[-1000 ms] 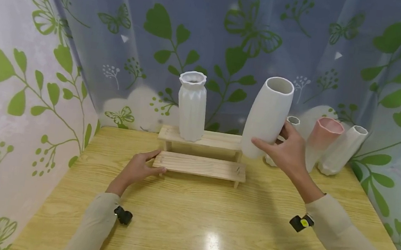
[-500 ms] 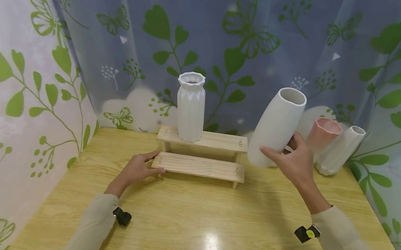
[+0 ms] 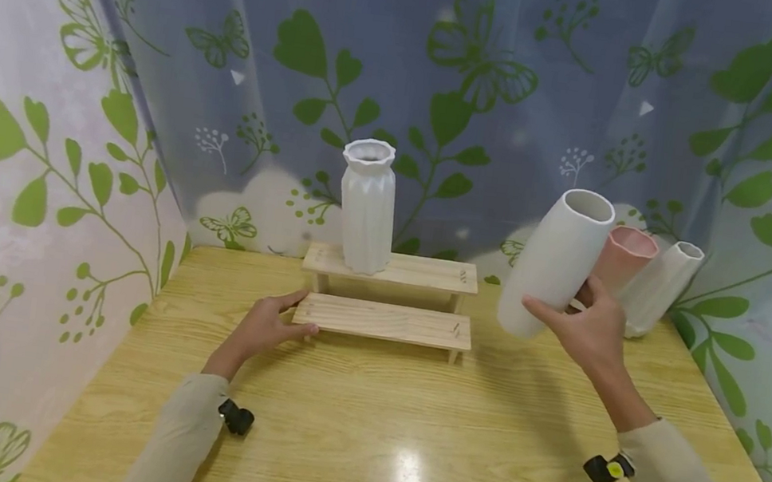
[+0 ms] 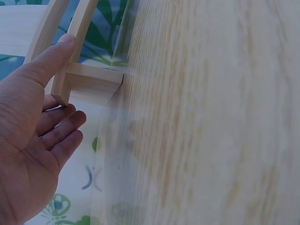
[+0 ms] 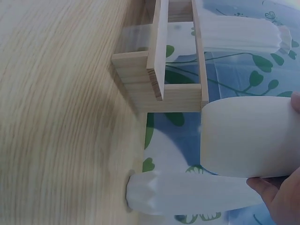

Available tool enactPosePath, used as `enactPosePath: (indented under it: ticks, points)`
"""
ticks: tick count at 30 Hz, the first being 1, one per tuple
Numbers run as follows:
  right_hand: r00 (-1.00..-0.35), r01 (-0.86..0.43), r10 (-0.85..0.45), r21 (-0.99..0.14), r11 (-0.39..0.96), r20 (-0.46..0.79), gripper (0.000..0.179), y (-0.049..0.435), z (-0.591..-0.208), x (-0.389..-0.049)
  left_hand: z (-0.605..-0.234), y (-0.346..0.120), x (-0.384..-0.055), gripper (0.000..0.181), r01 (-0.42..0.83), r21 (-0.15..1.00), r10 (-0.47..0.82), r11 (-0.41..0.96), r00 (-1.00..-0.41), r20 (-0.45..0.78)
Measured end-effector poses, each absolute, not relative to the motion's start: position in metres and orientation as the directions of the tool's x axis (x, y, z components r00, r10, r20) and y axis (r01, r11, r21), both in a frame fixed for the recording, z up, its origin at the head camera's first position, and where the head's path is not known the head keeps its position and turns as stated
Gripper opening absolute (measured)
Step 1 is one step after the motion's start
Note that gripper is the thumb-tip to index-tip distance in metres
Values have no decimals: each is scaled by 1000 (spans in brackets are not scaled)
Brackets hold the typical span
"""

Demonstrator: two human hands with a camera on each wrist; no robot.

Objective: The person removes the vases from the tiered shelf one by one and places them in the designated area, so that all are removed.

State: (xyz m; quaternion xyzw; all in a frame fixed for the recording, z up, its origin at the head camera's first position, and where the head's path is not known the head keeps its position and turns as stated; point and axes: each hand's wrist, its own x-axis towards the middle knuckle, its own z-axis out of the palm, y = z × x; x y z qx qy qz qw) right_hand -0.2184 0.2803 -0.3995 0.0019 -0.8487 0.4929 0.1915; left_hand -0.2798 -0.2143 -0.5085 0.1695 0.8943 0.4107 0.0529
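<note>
My right hand (image 3: 593,324) grips a smooth white vase (image 3: 560,258) by its lower body, thumb in front and fingers behind. The vase is tilted, mouth toward upper right, raised above the table right of a two-step wooden stand (image 3: 383,321). In the right wrist view the vase's rounded base (image 5: 248,138) points toward the stand's end. My left hand (image 3: 266,331) holds the left end of the lower step; the left wrist view has the thumb (image 4: 56,51) on the board and the other fingers around its end. A pleated white vase (image 3: 367,215) stands on the upper step.
A pink-rimmed vase (image 3: 622,258) and a slim white vase (image 3: 658,286) stand at the back right, partly hidden by the held vase. A white faceted vase (image 5: 183,190) shows beneath it in the right wrist view. A patterned curtain (image 3: 253,144) backs the wooden table (image 3: 334,428).
My right hand has carried the smooth white vase rightward and lower, away from the stand and across the vases behind. My left hand keeps its place on the stand.
</note>
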Motion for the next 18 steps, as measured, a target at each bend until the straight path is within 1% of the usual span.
enactPosePath:
  ticks: [7, 18]
  points:
    - [-920, -203, 195, -840, 504, 339, 80, 292, -409, -215, -507, -214, -280, 97, 252, 753, 346, 608, -938, 35]
    - [-907, -144, 269, -841, 521, 322, 78, 313, -424, -211, -507, -214, -280, 97, 233, 757, 339, 610, -941, 16]
